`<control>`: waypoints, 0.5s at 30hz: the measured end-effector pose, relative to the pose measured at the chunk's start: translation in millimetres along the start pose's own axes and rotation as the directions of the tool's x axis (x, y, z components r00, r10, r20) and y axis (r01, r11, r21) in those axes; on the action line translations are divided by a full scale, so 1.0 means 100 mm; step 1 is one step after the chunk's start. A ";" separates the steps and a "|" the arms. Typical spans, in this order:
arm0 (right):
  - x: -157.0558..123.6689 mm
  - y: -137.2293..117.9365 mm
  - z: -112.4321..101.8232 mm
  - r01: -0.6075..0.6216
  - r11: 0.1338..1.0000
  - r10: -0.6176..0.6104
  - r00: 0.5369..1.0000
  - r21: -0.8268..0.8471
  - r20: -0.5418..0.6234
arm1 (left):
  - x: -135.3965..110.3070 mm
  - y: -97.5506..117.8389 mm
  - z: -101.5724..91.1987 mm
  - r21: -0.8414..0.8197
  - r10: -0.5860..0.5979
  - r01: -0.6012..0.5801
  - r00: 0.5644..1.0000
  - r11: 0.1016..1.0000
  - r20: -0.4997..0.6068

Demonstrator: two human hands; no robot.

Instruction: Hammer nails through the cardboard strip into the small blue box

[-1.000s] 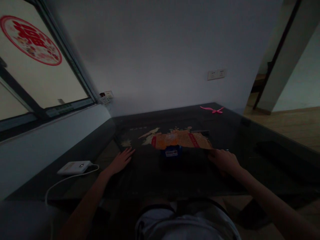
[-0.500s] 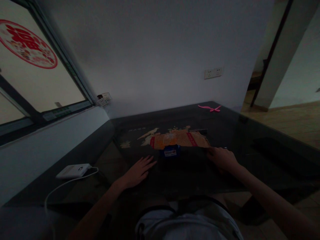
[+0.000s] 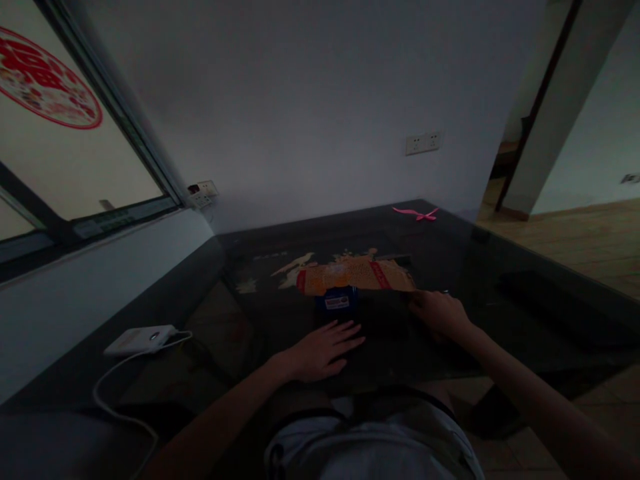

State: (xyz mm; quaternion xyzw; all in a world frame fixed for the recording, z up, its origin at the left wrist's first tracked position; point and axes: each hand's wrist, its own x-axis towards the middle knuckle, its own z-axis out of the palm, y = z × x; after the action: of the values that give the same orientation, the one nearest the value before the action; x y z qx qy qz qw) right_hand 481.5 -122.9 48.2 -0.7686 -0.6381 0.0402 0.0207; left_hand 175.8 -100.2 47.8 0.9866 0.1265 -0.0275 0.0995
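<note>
A torn piece of brown cardboard (image 3: 357,275) with red stripes lies near the middle of the dark table. Against its front edge is a small blue box (image 3: 338,301) with a pale label. My left hand (image 3: 324,350) rests flat just in front of the box, fingers spread, holding nothing. At the cardboard's right front corner, my right hand (image 3: 440,313) is closed with its fingers curled. A tiny bright bit shows above its knuckles; the shade hides what is in its grip.
A white power bank (image 3: 136,341) with a white cable (image 3: 113,415) lies on the left of the dark table (image 3: 320,230). A pink ribbon (image 3: 424,216) lies at the far right corner. Toward the right edge is a flat black object (image 3: 555,307). Wall and window border the table.
My left hand has slid to the right, from left of the blue box to in front of it. The right hand stays at the cardboard's corner. The view has shifted slightly.
</note>
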 end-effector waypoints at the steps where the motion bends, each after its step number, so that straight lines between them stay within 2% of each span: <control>1: -0.01 -0.01 -0.01 -0.004 1.000 0.004 1.000 -0.001 -0.001 | 0.09 0.02 0.00 -0.001 0.028 -0.028 1.000 1.000 0.002; 4: -0.03 -0.03 -0.04 -0.013 1.000 0.013 1.000 0.000 0.001 | 0.32 0.03 0.01 -0.005 0.083 -0.083 0.996 0.997 -0.010; 7: -0.04 -0.04 -0.06 -0.023 1.000 0.023 1.000 0.002 -0.004 | 0.44 0.02 0.03 -0.029 0.077 -0.078 0.996 0.996 -0.041; 12: -0.04 -0.05 -0.06 -0.045 0.999 0.045 0.999 0.000 -0.003 | 0.43 0.02 0.03 -0.107 0.037 -0.051 0.991 0.993 -0.127; 15: -0.03 -0.04 -0.06 -0.050 0.999 0.050 0.999 0.004 0.005 | 0.40 0.01 0.03 -0.210 -0.043 0.000 0.978 0.978 -0.202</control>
State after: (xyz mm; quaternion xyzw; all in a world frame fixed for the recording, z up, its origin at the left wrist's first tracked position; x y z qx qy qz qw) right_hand 478.0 -125.1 54.6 -0.7841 -0.6188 0.0439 0.0198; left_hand 214.8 -92.1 42.4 0.9668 0.1490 0.0869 0.1887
